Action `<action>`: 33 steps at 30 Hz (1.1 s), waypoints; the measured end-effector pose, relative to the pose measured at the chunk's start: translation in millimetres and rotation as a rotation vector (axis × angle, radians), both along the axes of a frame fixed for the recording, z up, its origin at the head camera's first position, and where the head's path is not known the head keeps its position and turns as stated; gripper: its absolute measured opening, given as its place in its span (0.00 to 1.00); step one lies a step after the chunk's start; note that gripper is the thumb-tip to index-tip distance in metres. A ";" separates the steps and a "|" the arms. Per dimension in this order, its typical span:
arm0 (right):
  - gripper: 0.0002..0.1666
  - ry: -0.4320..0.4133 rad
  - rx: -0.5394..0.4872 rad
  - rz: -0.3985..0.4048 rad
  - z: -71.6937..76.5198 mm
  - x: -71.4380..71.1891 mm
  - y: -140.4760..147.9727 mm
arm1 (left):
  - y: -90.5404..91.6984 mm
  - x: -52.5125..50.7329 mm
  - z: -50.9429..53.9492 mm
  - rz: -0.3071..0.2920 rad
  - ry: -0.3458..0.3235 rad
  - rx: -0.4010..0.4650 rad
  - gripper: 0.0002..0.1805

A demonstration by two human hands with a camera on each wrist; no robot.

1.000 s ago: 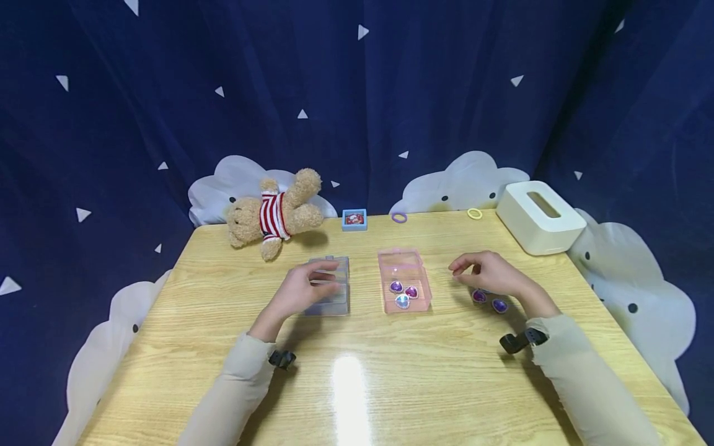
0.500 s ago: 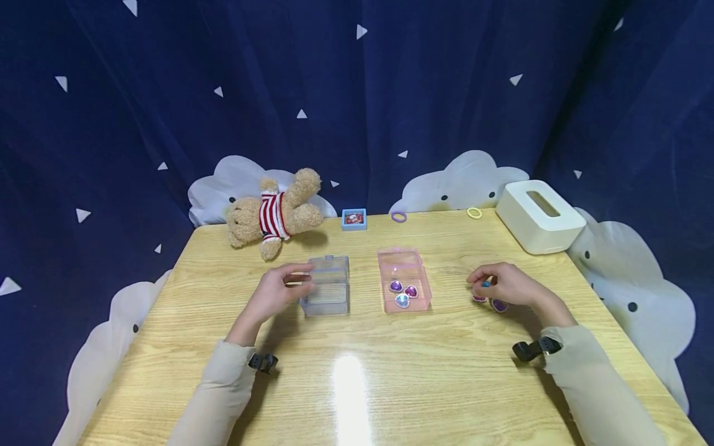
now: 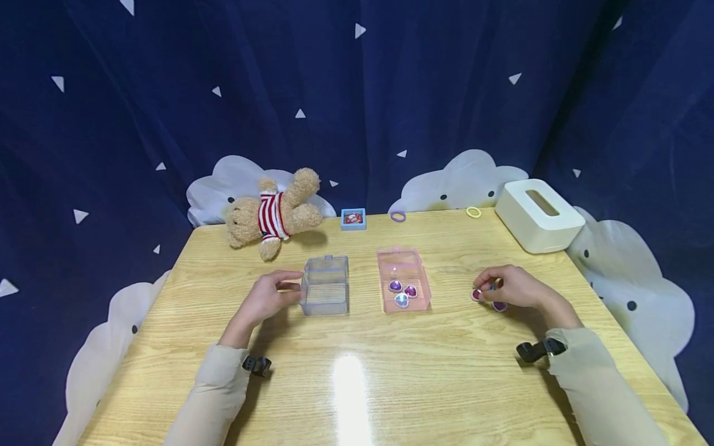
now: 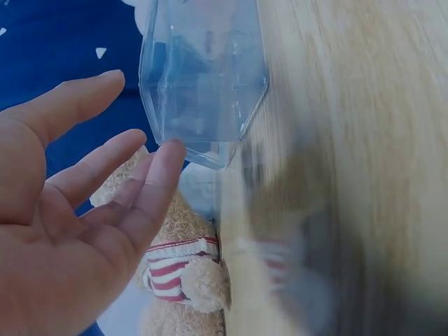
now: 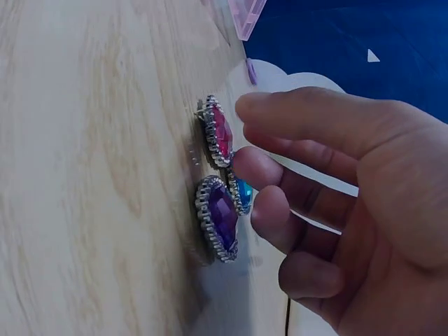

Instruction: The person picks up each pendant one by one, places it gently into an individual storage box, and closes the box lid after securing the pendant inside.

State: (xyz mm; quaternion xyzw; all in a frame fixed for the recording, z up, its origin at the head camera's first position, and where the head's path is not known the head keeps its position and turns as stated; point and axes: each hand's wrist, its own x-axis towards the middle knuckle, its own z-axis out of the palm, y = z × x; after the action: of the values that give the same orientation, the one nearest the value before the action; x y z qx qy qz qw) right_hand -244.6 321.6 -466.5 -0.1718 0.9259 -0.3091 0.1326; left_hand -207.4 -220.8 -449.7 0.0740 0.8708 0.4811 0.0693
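Note:
My left hand (image 3: 263, 302) is at the left side of a clear blue-grey plastic box (image 3: 326, 308), whose lid stands open. In the left wrist view the fingers are spread and relaxed, with fingertips close to the box (image 4: 203, 77); contact cannot be told. My right hand (image 3: 512, 286) hovers over three jewels with silver beaded rims: a red one (image 5: 221, 133), a purple one (image 5: 222, 217) and a blue one (image 5: 243, 194). Its fingers are loosely bent beside them and hold nothing. An open pink box (image 3: 425, 282) between the hands contains a purple, a magenta and a light blue jewel.
Behind lie a teddy bear (image 3: 271, 214) in a striped shirt, a small blue framed box (image 3: 353, 219), a purple ring (image 3: 398, 213) and a yellow ring (image 3: 473, 208). A white tissue box (image 3: 538, 229) stands at the back right. A dark blue curtain (image 3: 357, 93) hangs behind the table.
My left hand has moved left from over the blue-grey box to its left side. My right hand has moved right and lower, over the loose jewels.

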 end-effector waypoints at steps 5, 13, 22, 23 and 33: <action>0.15 0.005 0.037 -0.004 -2.6 0.6 -1.6 | -0.8 1.6 -1.5 -0.021 -0.044 -0.002 0.28; 0.17 0.074 0.116 -0.007 -4.1 0.4 -6.1 | -1.5 1.6 -0.7 -0.038 -0.087 0.000 0.31; 0.16 0.089 0.165 0.011 -4.8 -1.1 -7.4 | -1.0 1.4 -1.0 -0.063 -0.125 0.025 0.32; 0.15 0.085 0.165 0.009 -4.6 -1.3 -7.6 | -0.8 1.5 -1.2 -0.064 -0.127 0.028 0.32; 0.16 0.046 0.075 -0.030 3.4 0.5 -9.3 | -1.3 1.7 -2.6 -0.066 -0.123 0.035 0.34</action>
State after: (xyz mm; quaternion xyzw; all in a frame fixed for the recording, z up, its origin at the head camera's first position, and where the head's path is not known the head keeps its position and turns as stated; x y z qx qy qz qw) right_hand -244.2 312.3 -463.1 -0.1600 0.9421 -0.2722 0.1128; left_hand -205.8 -222.1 -452.3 0.0741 0.8535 0.4973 0.1370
